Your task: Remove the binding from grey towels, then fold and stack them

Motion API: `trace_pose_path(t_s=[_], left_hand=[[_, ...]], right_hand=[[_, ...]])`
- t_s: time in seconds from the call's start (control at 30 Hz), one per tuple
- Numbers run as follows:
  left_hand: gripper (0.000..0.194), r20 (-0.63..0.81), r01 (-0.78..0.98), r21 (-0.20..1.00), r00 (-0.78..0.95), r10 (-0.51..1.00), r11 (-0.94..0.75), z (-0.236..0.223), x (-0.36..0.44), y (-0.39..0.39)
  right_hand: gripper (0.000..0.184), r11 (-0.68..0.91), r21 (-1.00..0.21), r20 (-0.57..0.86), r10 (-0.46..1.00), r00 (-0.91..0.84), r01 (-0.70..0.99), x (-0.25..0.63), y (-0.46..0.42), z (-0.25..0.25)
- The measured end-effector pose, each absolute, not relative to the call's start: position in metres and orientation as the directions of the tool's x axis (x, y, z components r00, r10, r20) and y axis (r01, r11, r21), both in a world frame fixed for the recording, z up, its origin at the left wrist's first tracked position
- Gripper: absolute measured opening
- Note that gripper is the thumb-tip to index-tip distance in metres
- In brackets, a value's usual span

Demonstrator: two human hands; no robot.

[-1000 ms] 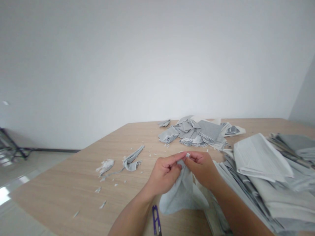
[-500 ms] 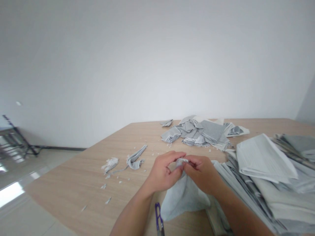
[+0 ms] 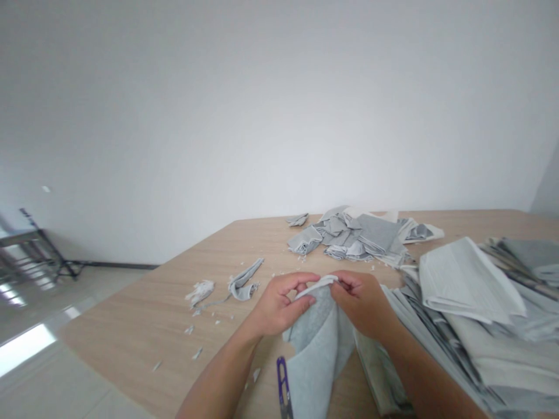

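Observation:
Both my hands pinch the top edge of a light grey piece of cloth [image 3: 318,349] above a wooden table [image 3: 144,314]. My left hand [image 3: 282,302] grips the edge on the left between thumb and fingers. My right hand [image 3: 360,302] grips it on the right. A short stretch of the cloth's white hem is pulled taut between them, and the rest hangs down toward me. Purple-handled thread snips [image 3: 283,387] lie on the table just below my left wrist.
A heap of folded grey cloth pieces [image 3: 358,235] lies at the far side of the table. Large stacked grey and white fabric sheets [image 3: 471,297] fill the right. A grey strip [image 3: 247,279] and white scraps [image 3: 201,291] lie to the left, near the table edge.
My hands have moved apart along the cloth's edge, stretching the hem between them. The cloth now hangs lower and longer toward me.

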State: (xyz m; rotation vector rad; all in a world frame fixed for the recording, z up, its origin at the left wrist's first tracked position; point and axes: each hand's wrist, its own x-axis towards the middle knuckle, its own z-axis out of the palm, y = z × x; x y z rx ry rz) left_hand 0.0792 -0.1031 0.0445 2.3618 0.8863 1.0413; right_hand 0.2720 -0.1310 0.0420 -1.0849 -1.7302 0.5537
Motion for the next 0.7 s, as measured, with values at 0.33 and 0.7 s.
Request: trace_pose_path(t_s=[0.33,0.7], left_hand=[[0.018,0.322,0.393,0.594,0.684,0.655,-0.702,0.028,0.063,-0.116],[0.017,0.263,0.335,0.601,0.774,0.576,-0.726,0.019,0.059,-0.118]], right_hand=[[0.023,0.522,-0.737,0.524,0.842,-0.125,0.43,0.274,-0.129,0.04],[0.02,0.533,-0.708,0.603,0.797,0.005,0.463,0.288,-0.136,0.047]])
